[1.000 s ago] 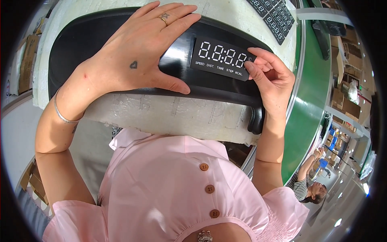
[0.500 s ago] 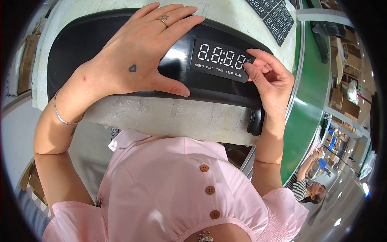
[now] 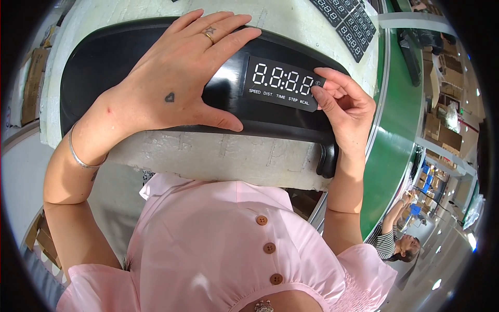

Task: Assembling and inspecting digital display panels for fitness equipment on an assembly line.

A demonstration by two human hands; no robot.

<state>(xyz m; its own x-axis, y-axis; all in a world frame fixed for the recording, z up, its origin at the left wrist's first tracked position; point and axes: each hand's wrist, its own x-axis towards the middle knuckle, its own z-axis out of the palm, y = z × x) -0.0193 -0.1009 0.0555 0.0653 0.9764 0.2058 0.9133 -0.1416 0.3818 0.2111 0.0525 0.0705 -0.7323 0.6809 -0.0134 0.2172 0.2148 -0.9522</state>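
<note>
A long glossy black plastic cover (image 3: 119,57) with rounded ends lies across the foam-like white work surface in front of me. My left hand (image 3: 179,78) rests spread over its middle, fingertips at the far edge and thumb toward the near edge. My right hand (image 3: 345,104) pinches the right end of a dark display sticker (image 3: 280,83) printed with white digit shapes and small lettering. The sticker lies over the right part of the cover, slightly tilted, its right end held between thumb and forefinger. I cannot tell whether its whole underside touches the cover.
Sheets of similar display stickers (image 3: 351,26) lie at the far right of the white work surface (image 3: 223,156). Beyond it runs a green conveyor belt (image 3: 387,145) with a black part (image 3: 410,54) on it. Another person in a striped top (image 3: 384,242) works farther right, near cardboard boxes.
Slight shift only: the view has moved a little, and my right hand with the sticker's end sits slightly left and lower. My left hand stays spread on the cover.
</note>
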